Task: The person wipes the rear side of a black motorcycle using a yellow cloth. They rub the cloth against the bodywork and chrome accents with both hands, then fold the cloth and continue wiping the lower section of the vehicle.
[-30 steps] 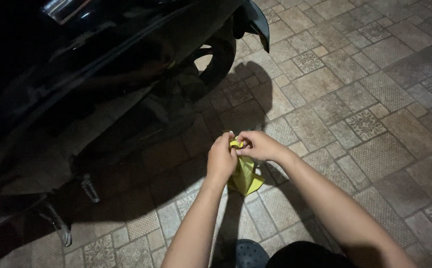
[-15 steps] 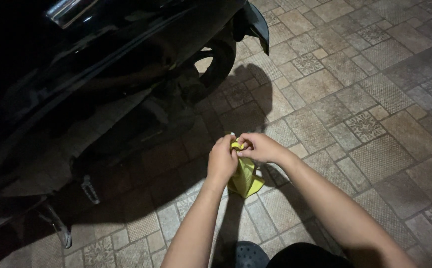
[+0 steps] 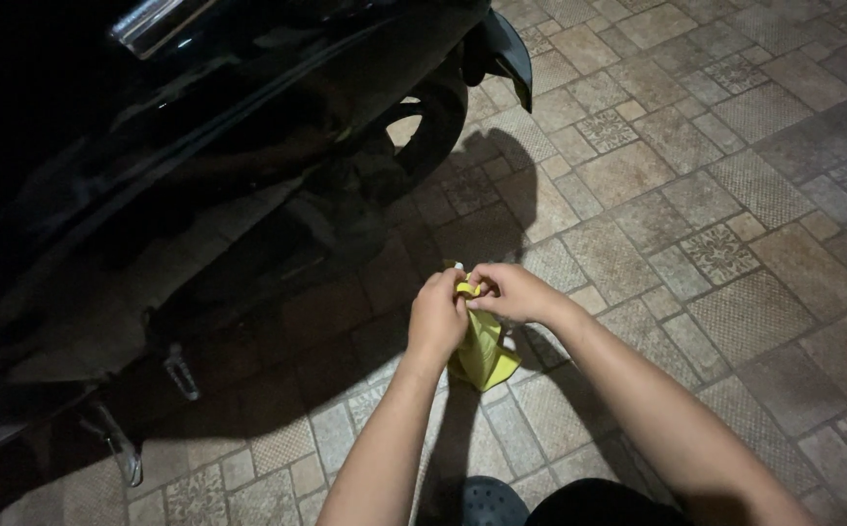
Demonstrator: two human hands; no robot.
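Change: little has moved since a second ago; both hands stay bunched on the cloth (image 3: 485,349) at the same spot, the view has only drifted slightly, and the scooter sits a touch higher in the picture.
Left hand: the left hand (image 3: 437,318) is curled shut, fingers folded round the top of the cloth, knuckles toward the camera.
Right hand: the right hand (image 3: 509,292) is closed in a pinch on the cloth's upper edge, fingertips meeting the left hand's (the two hands touch).
Cloth: yellow, crumpled, held in the air between the hands; most of it hangs below them, over the tiles.
Scooter: a black scooter (image 3: 200,146) fills the upper left, glossy, well lit only on a chrome strip at the top; its body stands just beyond the hands.
Wheel: a dark wheel (image 3: 430,127) under a mudguard (image 3: 506,49), up and to the left of the hands.
Stand: a metal stand (image 3: 117,443) and a footpeg (image 3: 180,370) reach down at lower left.
Floor: patterned beige tiles (image 3: 716,195), with the scooter's shadow across the middle.
Bottom edge: a dark perforated shoe (image 3: 487,502) (partly cut off) between the forearms.
In the way: nothing covers the cloth except the fingers holding it.
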